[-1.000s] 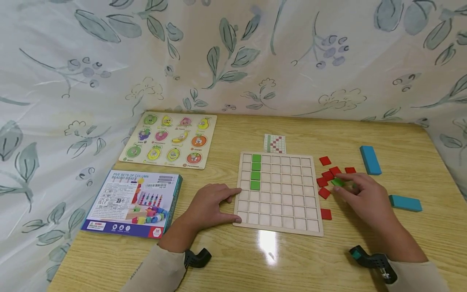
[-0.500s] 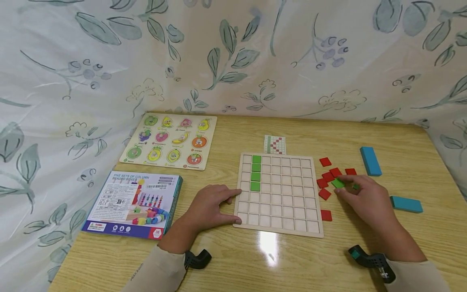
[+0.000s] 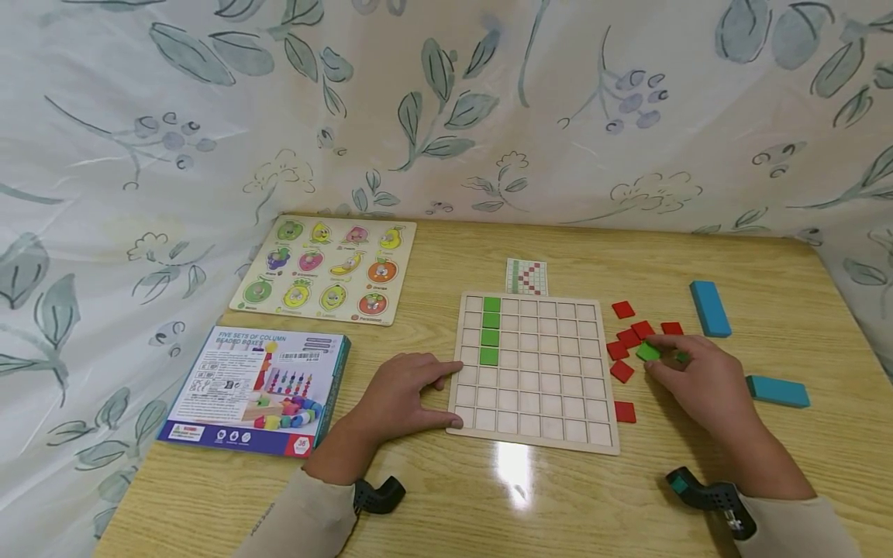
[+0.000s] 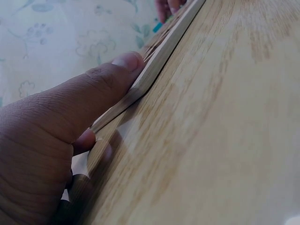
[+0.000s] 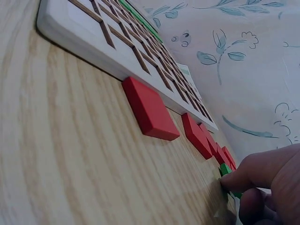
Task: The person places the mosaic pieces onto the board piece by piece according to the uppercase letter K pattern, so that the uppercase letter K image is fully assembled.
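Observation:
A wooden grid board (image 3: 533, 434) lies flat on the table, with several green tiles (image 3: 491, 330) in its second column. My left hand (image 3: 408, 395) rests against the board's left edge (image 4: 154, 63), thumb and fingers pressing it. Right of the board lie loose red tiles (image 3: 628, 339), also seen up close as red tiles (image 5: 149, 108) in the right wrist view. My right hand (image 3: 698, 380) pinches a green tile (image 3: 648, 352) among them; that green tile (image 5: 226, 169) shows at my fingertips (image 5: 234, 180). A small pattern card (image 3: 526, 277) lies behind the board.
A fruit puzzle board (image 3: 328, 267) sits at the back left and a bead toy box (image 3: 258, 391) at the front left. Two blue blocks (image 3: 709, 308) (image 3: 777, 390) lie on the right. A leaf-patterned cloth (image 3: 446, 101) walls in the table.
My right hand has drawn slightly back over the green tile among the red ones. The left hand has not moved.

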A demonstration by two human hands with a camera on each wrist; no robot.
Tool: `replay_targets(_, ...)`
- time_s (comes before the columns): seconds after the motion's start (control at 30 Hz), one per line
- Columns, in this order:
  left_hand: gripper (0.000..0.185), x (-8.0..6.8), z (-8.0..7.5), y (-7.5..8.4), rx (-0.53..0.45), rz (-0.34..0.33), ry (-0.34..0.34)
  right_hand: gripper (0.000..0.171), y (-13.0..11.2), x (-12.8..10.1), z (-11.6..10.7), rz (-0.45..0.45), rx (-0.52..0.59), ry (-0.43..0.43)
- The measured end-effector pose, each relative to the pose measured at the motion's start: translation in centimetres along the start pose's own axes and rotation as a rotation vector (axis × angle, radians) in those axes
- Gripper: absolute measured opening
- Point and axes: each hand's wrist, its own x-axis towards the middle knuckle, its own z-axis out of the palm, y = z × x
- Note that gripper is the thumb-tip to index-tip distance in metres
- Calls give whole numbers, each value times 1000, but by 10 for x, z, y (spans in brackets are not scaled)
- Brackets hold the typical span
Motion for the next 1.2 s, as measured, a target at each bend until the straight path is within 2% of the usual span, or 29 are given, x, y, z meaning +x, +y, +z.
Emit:
replay_targets(0.27, 73, -1, -1, 1, 3, -7, -5, 42, -1, -5, 1, -6, 52, 17)
replay_targets(0.53, 72, 0, -1, 1, 8, 1, -7, 40, -4, -6, 1, -72, 90, 39)
replay_targets(0.93, 70, 1, 1, 0, 18, 6, 7, 38, -20, -7, 7, -166, 146, -7)
replay_targets(1.2, 70, 1, 1, 0, 14, -12, -9, 38, -28, -6, 12, -214, 176, -10)
